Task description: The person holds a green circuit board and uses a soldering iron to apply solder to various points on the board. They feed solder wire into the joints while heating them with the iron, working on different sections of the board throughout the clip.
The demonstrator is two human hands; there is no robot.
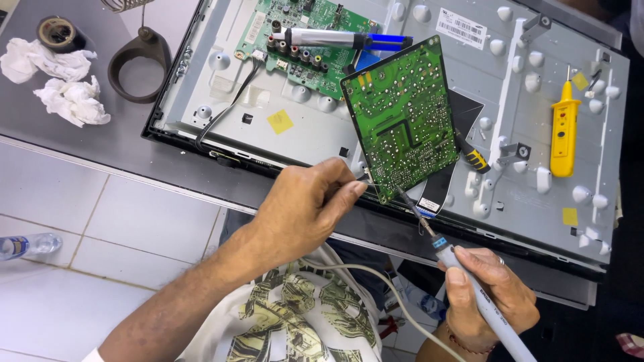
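Observation:
A green circuit board (401, 124) stands tilted, solder side toward me, over the open metal back of a flat-screen panel (308, 127). My left hand (305, 204) pinches something thin, perhaps solder wire, at the board's lower left corner. My right hand (490, 295) grips a grey soldering iron (469, 281) like a pen, its tip touching the board's bottom edge. The iron's cord (376, 281) loops across my lap.
A second green board (302, 40) sits in the panel with a grey-and-blue desoldering pump (342, 39) on it. A yellow tester (563, 127) lies at right. Crumpled tissues (57, 80), a tape roll (59, 33) and a dark iron stand (139, 64) rest at left. A bottle (27, 245) lies on the tiled floor.

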